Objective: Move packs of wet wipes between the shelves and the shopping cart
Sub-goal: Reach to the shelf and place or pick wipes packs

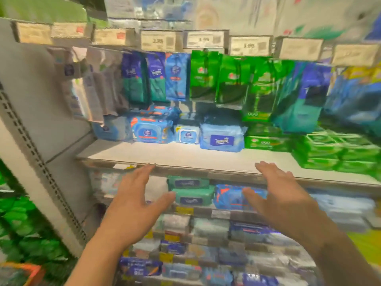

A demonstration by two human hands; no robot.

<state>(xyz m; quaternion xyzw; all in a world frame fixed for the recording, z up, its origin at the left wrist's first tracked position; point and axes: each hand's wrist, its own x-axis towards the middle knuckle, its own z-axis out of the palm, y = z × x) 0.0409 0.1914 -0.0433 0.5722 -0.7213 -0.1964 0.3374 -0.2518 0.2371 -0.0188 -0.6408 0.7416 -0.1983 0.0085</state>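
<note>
At the shelf (185, 155), both hands up w/ fingers spread, nothing held. Left hand (132, 205) and right hand (284, 199) hover apart, palms angled inward, prob. to take a pack from both sides. Blue wipes pack (221, 138) lies flat at the back, teal packs (190, 190) stacked one level down between the hands. Cart not in view; frame blurry.

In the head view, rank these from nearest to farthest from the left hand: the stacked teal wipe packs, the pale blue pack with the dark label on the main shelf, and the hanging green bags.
From the left hand:
1. Stacked teal wipe packs, lower shelf, just right of its thumb.
2. Pale blue pack with the dark label, main shelf, up and right.
3. Hanging green bags, top row, farthest up.
</note>
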